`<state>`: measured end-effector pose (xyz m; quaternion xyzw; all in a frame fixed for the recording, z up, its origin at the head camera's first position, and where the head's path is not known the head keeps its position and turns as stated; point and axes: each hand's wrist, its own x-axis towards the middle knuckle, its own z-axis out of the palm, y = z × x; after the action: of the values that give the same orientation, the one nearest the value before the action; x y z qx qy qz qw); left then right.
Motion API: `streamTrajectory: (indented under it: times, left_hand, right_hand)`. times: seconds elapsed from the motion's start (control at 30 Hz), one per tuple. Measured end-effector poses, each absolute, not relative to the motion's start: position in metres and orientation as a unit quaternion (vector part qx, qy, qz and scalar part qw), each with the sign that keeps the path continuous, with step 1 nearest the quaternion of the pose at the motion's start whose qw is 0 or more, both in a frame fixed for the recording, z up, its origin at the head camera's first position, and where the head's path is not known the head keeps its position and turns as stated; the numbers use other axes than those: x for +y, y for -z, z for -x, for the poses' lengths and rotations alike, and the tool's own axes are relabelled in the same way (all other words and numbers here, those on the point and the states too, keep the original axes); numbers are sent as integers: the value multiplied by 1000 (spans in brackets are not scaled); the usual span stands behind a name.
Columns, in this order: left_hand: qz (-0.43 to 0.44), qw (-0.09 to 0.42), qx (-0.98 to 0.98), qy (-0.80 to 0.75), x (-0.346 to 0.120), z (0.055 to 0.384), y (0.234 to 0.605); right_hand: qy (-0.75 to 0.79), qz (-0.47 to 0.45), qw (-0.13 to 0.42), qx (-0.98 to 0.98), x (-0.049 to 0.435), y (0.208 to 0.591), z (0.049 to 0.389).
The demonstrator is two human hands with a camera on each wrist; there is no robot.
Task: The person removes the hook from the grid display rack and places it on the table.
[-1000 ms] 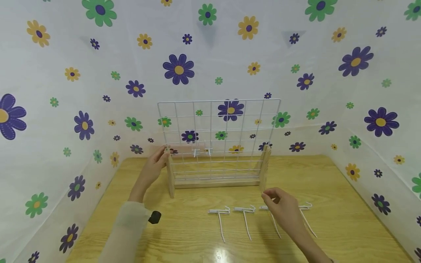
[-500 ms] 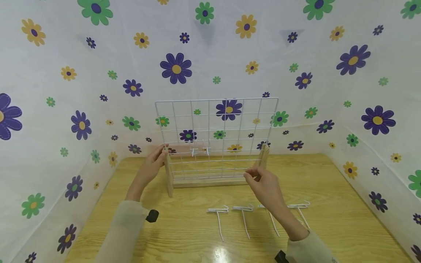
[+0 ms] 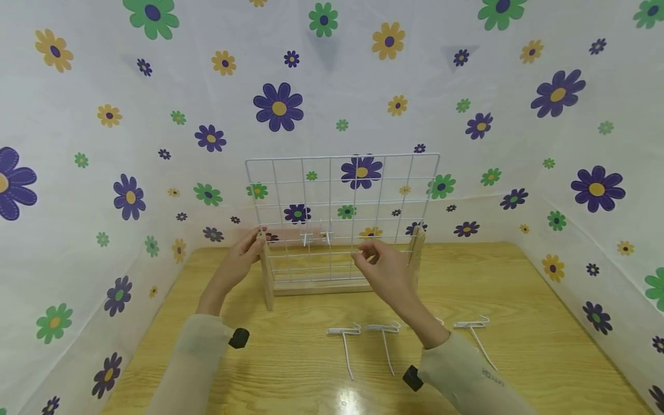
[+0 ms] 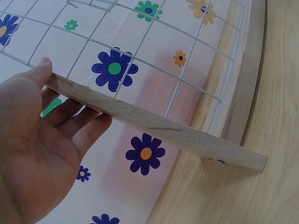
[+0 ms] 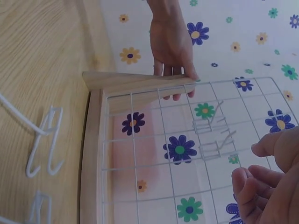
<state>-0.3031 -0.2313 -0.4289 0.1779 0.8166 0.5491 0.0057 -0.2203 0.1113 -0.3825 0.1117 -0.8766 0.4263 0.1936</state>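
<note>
Left hand (image 3: 240, 266) grips the top of the left wooden post (image 3: 267, 275) of the stand, thumb and fingers wrapped around it. Right hand (image 3: 384, 270), fingers curled together on nothing visible, hovers before the wire grid (image 3: 342, 216), near two hooks (image 3: 317, 237) already mounted; more hooks (image 3: 384, 340) lie on the table (image 3: 544, 346).

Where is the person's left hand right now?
In the head view, the left hand grips the top of the rack's left wooden post, beside the wire grid.

Bright, even, soft-shadowed; small overhead glare on glossy light wooden surface (image 3: 346, 399); wide-angle bending at edges; nearest fingers (image 5: 261, 186) slightly blurred.
</note>
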Motion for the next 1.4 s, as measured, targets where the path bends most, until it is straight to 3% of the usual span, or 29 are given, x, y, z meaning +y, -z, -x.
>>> streamTrajectory:
  times: [0.67,1.4]
  left_hand:
    - [-170,-4,818,-549,-231,301,430]
    - [-152,9,810,-566,-228,297,422]
  right_hand:
    - [-426,-140,200,-871,64,388,243]
    - [-434,-146,286,-842,54,396,258]
